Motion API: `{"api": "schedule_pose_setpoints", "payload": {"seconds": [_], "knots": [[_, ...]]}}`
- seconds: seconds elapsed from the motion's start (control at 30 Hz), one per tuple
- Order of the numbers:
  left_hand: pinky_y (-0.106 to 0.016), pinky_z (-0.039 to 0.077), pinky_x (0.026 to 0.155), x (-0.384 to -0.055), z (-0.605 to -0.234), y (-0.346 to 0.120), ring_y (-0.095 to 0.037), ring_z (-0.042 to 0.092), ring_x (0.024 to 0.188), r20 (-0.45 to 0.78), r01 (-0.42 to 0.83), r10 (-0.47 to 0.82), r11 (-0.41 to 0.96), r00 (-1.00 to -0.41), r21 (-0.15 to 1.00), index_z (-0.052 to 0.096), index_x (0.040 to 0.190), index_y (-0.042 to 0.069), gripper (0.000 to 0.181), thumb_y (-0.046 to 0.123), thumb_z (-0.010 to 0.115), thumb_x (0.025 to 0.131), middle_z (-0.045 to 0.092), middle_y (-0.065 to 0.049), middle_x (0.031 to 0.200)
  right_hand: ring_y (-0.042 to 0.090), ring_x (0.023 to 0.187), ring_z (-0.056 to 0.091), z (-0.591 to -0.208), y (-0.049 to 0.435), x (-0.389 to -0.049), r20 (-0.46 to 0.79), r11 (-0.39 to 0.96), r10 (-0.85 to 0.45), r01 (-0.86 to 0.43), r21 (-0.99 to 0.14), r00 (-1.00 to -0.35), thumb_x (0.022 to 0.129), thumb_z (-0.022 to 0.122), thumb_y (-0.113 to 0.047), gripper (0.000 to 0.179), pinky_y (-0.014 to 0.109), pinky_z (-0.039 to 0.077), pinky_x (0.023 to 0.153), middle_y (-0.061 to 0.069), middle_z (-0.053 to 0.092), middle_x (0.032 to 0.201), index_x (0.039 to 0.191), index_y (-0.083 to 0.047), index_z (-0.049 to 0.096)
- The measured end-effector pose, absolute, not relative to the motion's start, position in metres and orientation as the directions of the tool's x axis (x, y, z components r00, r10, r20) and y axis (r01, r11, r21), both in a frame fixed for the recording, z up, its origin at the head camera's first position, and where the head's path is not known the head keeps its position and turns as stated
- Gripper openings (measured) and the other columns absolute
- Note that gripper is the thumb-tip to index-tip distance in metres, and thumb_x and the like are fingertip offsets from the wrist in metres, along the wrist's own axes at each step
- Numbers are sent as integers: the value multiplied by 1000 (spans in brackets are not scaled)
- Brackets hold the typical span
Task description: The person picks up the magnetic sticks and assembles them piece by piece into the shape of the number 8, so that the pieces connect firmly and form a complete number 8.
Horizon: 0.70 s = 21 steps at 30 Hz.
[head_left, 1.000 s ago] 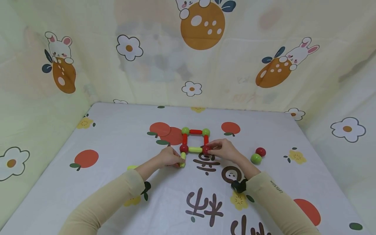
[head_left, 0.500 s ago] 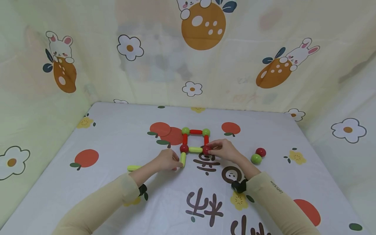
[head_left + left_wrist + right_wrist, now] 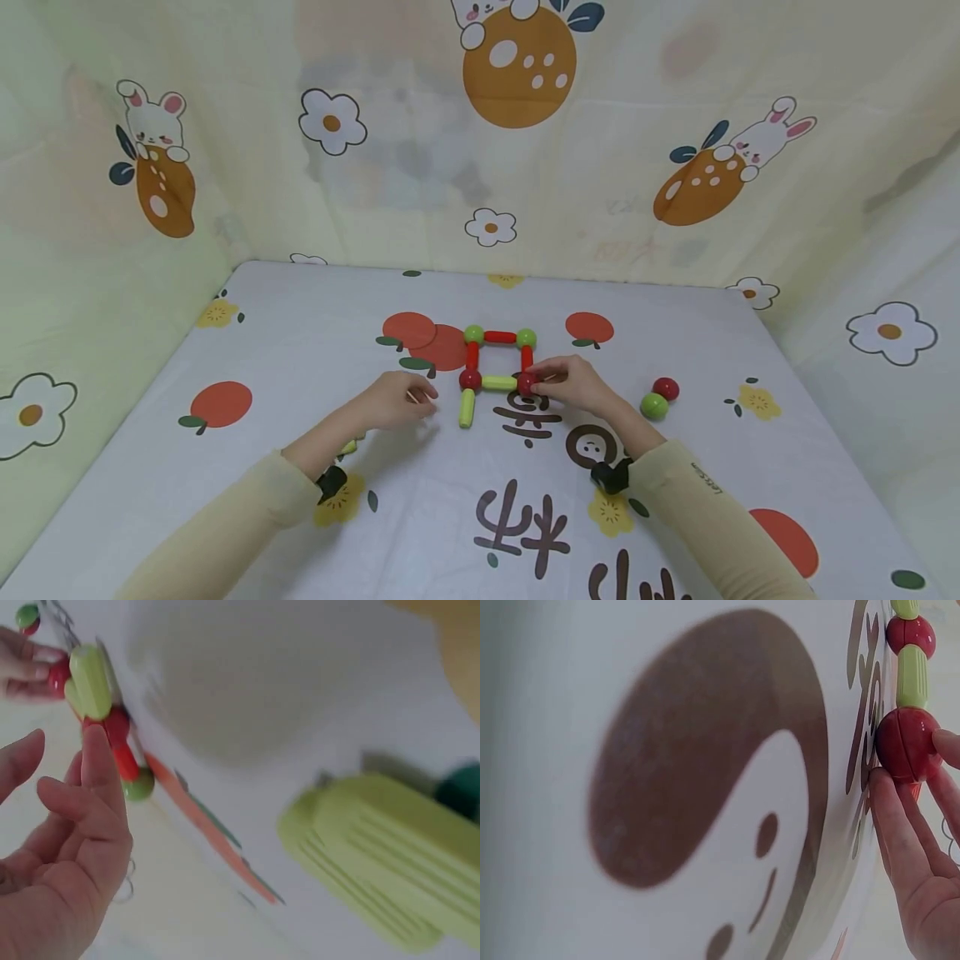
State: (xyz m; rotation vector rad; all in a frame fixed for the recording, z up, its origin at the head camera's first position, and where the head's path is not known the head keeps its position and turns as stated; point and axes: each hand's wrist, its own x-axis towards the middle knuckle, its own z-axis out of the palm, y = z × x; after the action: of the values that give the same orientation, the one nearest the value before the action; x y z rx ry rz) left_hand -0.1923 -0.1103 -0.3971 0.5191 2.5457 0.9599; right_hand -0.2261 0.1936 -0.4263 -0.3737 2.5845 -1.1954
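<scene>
A square frame of rods and balls lies on the table: two green balls at the far corners, two red balls at the near ones. Red rods form three sides and a yellow-green rod the near side. Another yellow-green rod extends toward me from the near-left red ball. My right hand pinches the near-right red ball between thumb and fingers. My left hand hovers left of the frame, fingers loosely bent with nothing between them. Below its wrist lie yellow-green rods, mostly hidden in the head view.
A loose red ball and a loose green ball sit together to the right of my right hand. A printed white cloth covers the table, and a patterned curtain rises behind and at both sides.
My left hand has let go of the near-left yellow-green rod and drawn back to the left. The rod stays joined to the red ball. My right hand keeps its place.
</scene>
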Motion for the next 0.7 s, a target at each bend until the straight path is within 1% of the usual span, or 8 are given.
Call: {"api": "schedule_pose_setpoints", "payload": {"seconds": [0.13,0.3,0.5,0.7], "knots": [[-28,49,71,-191,-392,-124,-17,57,81,-164,263,472,709,-866,655,64,104,0,21,11,62,85,61,-2,86,22,88,61,-426,194,-227,-134,626,-339,-117,-771,-931,84,66,-13,31,30,51,74,12,65,103,112,-2,64],[-30,48,74,-190,-393,-141,-17,56,82,-110,332,470,752,-876,570,65,101,0,17,7,62,85,62,-2,87,23,89,61,-426,195,-227,-129,621,-348,-125,-774,-928,84,66,-14,32,32,51,76,15,64,104,113,0,63],[-34,47,75,-187,-398,-163,-19,56,82,-112,336,455,783,-884,523,66,97,0,14,6,61,85,62,-3,86,22,88,61,-428,196,-228,-131,617,-345,-119,-778,-929,85,65,-15,32,30,51,75,14,64,104,113,-1,63],[-36,47,74,-182,-398,-191,-18,55,80,-119,284,405,794,-907,538,67,95,1,14,9,62,85,62,-3,86,19,85,61,-428,196,-227,-134,611,-335,-107,-784,-933,85,64,-19,30,29,51,74,10,66,102,111,-4,65]]}}
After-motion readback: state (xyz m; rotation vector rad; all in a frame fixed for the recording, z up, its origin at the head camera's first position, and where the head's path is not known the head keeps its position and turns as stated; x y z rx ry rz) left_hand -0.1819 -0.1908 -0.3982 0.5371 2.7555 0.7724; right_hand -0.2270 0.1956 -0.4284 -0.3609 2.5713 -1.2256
